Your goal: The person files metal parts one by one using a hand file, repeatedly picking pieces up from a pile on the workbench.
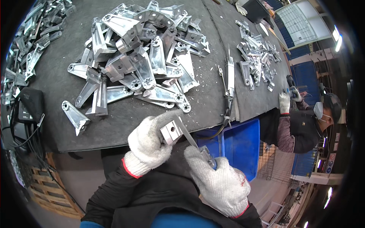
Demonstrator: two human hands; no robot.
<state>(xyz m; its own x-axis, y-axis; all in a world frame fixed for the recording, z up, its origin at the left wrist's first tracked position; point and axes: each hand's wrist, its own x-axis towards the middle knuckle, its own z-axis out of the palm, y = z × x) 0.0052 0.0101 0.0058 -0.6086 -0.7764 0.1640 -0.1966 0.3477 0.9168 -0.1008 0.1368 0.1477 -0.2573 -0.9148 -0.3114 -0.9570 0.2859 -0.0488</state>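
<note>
Left hand and right hand both grasping

I find the left hand curled around one metal bracket, its holed block end exposed, near the front edge of the table. The right hand is clenched on a blue-handled tool; its flat blade runs along the bracket's right side, contact not determinable from my view. Beyond the right hand I log a blue bin with smooth walls. Both gloves are pale knit, red-cuffed. The table is matte, dark, flecked with shavings beside a heap of brackets, shiny and tapered.
</note>
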